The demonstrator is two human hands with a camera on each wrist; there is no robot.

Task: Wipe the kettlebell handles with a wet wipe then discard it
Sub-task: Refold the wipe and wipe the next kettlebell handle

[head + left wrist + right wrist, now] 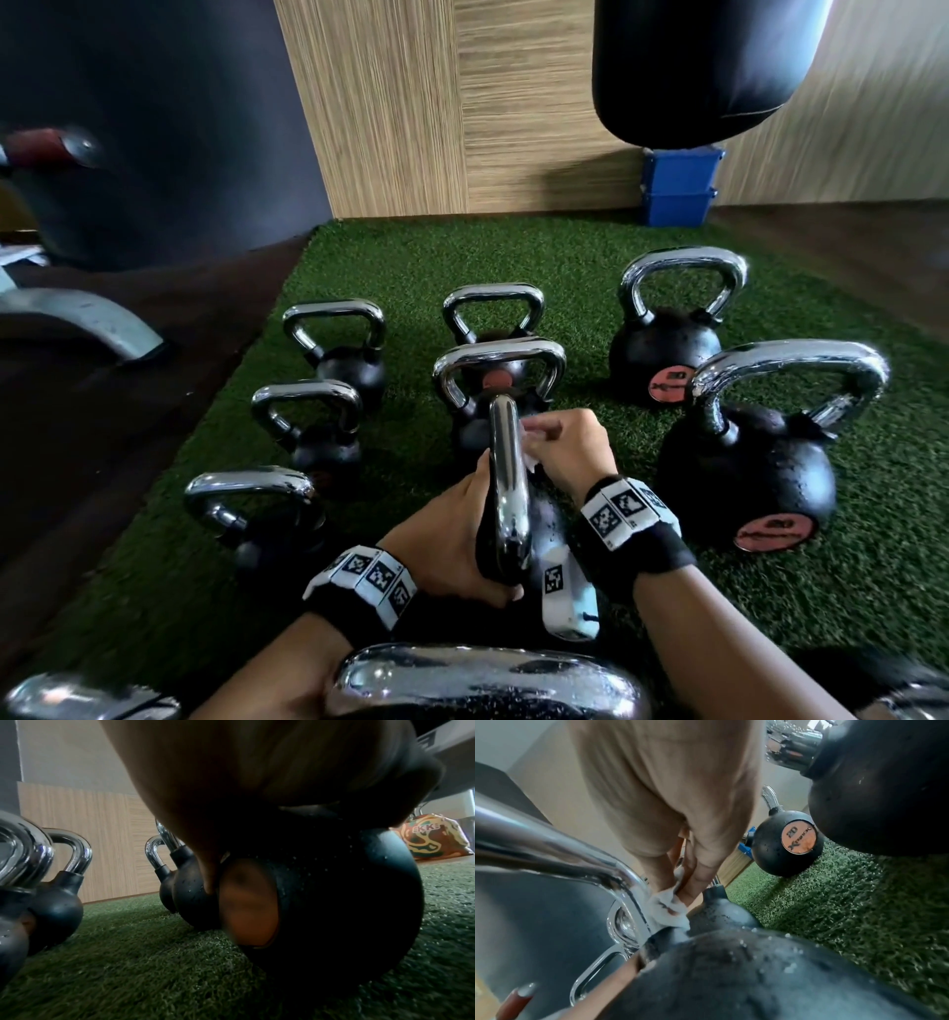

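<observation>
Your right hand (557, 452) pinches the wet wipe (670, 908) against the far end of the chrome handle (506, 478), whose long axis runs away from you. Your left hand (452, 534) grips the near end, steadying the kettlebell (334, 902) on the turf (770, 591).

Near kettlebell (482, 683) cut off by frame edge

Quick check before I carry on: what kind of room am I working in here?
Most likely a gym. Black kettlebells with chrome handles stand in rows on green artificial turf, and a black hanging punching bag is overhead by the wood-panelled wall.
</observation>
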